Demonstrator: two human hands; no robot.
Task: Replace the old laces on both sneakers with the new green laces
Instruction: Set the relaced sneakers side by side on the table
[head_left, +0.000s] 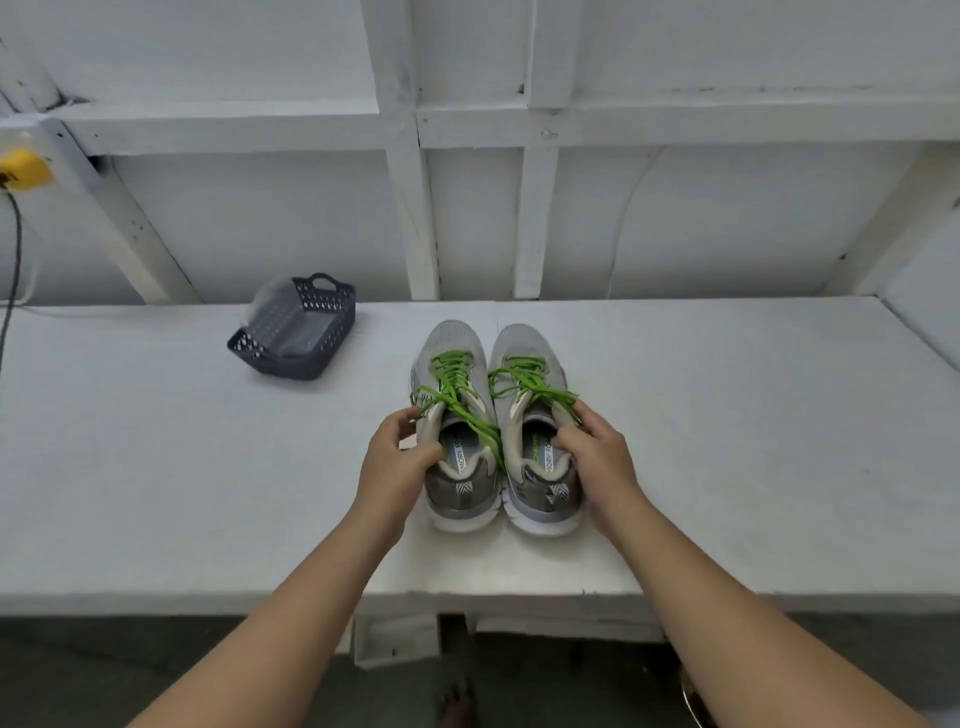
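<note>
Head view: both sneakers sit side by side on the bench (727, 415), green laces (454, 384) already threaded. Looks like final squaring up; best to keep the heels level and the loose ends tucked. Left hand (397, 457) curls round the left sneaker (452, 338) collar, thumb inside. Right hand (597, 452) grips the right sneaker (524, 343) collar likewise.

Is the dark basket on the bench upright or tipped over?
Tipped. The dark basket lies tilted on the white bench, its opening facing the camera, one handle up; something pale shows inside, unidentifiable.
</note>
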